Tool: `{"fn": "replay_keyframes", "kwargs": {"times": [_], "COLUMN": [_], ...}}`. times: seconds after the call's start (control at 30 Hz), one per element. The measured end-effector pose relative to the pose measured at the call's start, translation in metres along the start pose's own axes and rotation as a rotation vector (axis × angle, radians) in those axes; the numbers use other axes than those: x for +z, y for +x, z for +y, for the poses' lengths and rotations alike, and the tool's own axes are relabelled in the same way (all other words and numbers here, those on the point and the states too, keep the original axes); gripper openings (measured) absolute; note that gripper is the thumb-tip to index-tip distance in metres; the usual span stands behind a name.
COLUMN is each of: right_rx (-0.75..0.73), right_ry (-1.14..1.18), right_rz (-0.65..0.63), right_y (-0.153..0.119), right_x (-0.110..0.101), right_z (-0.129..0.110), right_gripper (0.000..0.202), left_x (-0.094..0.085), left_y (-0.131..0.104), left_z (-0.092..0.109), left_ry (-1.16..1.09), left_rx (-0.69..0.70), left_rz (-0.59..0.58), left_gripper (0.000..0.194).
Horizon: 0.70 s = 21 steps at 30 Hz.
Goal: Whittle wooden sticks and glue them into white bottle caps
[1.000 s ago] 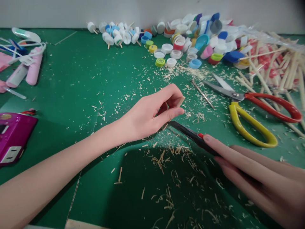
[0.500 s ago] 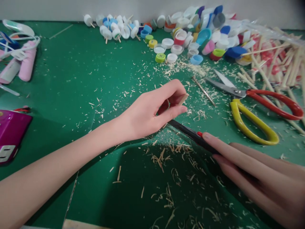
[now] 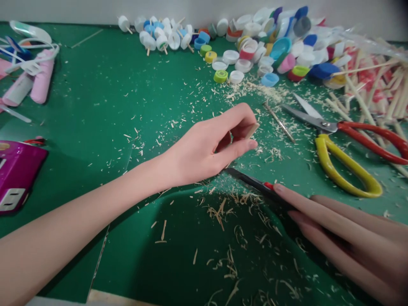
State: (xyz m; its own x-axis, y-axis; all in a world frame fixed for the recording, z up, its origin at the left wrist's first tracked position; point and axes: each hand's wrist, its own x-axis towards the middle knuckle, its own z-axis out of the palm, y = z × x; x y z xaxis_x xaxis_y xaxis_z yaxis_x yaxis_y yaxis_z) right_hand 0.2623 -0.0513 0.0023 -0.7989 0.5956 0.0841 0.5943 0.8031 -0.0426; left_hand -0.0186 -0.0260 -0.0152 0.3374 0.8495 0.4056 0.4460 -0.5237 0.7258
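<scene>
My left hand [image 3: 207,148] is in the middle of the head view, its fingers curled around a small wooden stick [image 3: 252,130]. Only one pale end of the stick pokes out past the fingertips; the rest is hidden by the hand. At the lower right, my right hand [image 3: 347,238] is closed on a black utility knife [image 3: 255,183] with a red slider. One finger rests along the knife by that slider. The blade's tip lies just below my left hand, and thin wood shavings [image 3: 219,212] are scattered on the green tabletop [image 3: 105,93] beneath.
Scissors [image 3: 325,124] with red and yellow handles lie opened at the right, beside a thin metal rod [image 3: 279,122]. Behind are bottle caps [image 3: 244,65], white caps on sticks [image 3: 162,41] and wooden sticks [image 3: 397,91]. Leftward are a purple box [image 3: 24,170] and pink cylinders [image 3: 43,78].
The knife has moved slightly down and away from my left hand. Everything on the table appears a little farther right as the view shifts. Both grips look the same.
</scene>
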Motion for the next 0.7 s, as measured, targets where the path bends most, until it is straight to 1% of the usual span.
{"fn": "replay_keyframes", "kwargs": {"times": [0.17,0.3,0.4,0.53,0.7], "right_rx": [-0.008,-0.035,-0.032,-0.066,-0.064], "right_ry": [0.000,-0.001,-0.026,-0.062,-0.081], "right_rz": [0.072,0.098,0.102,0.110,0.086], "right_y": [-0.002,-0.002,-0.001,0.000,-0.002], "right_x": [0.001,0.002,0.002,0.002,-0.001], "right_z": [0.006,0.010,0.011,0.012,0.011], "right_gripper": [0.061,0.063,0.064,0.063,0.065], "left_x": [0.000,-0.001,-0.001,-0.001,0.000], "left_y": [0.000,0.001,0.001,0.001,0.001], "left_z": [0.000,0.000,0.000,-0.001,-0.002], "left_ry": [-0.003,-0.010,-0.015,-0.012,-0.001], "left_rx": [-0.001,-0.009,-0.005,0.001,0.016], "left_rz": [0.000,0.003,0.007,0.008,0.007], "left_gripper": [0.012,0.012,0.012,0.012,0.013]}}
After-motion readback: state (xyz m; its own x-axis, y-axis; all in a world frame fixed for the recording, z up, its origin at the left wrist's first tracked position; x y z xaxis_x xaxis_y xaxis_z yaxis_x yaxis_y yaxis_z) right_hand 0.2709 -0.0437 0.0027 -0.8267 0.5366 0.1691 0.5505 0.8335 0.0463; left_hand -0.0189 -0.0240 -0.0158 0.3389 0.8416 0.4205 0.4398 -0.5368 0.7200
